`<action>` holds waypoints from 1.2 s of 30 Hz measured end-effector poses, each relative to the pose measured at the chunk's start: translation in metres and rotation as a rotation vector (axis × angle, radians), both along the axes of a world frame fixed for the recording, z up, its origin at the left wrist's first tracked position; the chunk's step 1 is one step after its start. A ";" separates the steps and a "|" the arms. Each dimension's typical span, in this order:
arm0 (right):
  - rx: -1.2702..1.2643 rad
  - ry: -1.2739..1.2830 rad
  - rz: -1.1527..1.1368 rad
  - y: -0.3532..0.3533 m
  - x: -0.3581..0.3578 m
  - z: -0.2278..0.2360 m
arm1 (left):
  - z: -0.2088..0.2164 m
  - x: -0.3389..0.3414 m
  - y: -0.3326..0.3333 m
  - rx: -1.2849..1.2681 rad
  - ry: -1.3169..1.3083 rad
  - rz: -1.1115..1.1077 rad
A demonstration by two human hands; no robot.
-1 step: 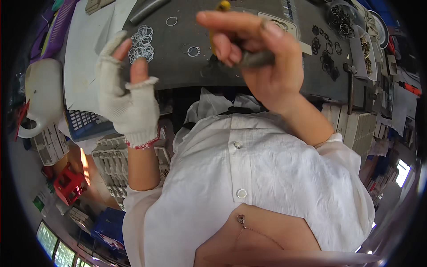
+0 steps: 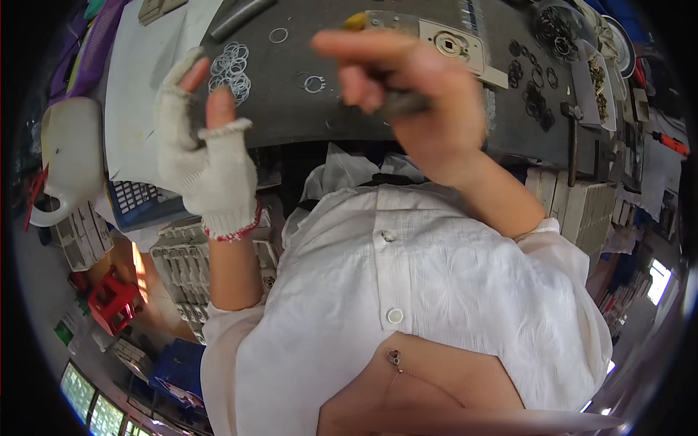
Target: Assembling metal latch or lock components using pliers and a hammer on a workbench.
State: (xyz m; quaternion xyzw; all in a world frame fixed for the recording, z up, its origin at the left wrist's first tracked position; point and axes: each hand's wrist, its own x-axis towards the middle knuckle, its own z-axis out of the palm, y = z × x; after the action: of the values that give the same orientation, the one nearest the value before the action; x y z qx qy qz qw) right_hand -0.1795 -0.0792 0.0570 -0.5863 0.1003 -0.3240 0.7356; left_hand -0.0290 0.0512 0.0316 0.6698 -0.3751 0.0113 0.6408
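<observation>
My left hand (image 2: pixel 211 160) wears a white knit glove with bare thumb and index tips. Its fingers are apart with nothing between them, just beside a pile of thin silver rings (image 2: pixel 231 71). My right hand (image 2: pixel 436 109) is bare and smeared by motion, its fingers curled around a dark blurred tool (image 2: pixel 406 103) whose kind I cannot make out; the index finger points left. A yellow piece (image 2: pixel 355 21) shows beyond that finger; whether it belongs to the tool is unclear. Between the hands lie an open silver retaining ring (image 2: pixel 314 84) and a single ring (image 2: pixel 278 35).
Past my right hand lies a metal lock plate (image 2: pixel 462 48) with a round fitting. Loose black rings (image 2: pixel 534 73), a bowl of black rings (image 2: pixel 558 40), a box of brass parts (image 2: pixel 599 91) and a hammer (image 2: pixel 572 142) are right. A plastic jug (image 2: pixel 73 145) stands left.
My right hand has shifted slightly left and down, baring more of the lock plate. My left hand has moved a little to the left.
</observation>
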 end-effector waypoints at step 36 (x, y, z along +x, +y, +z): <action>-0.089 0.222 0.024 -0.081 -0.062 0.039 | 0.005 -0.053 -0.125 0.506 0.833 -0.830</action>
State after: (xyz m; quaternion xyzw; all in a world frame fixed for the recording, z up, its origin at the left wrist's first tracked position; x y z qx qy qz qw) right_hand -0.2410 -0.1606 0.0961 -0.6517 0.1596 -0.2523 0.6973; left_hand -0.0821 -0.0736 0.0367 0.5475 -0.3141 -0.5877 0.5061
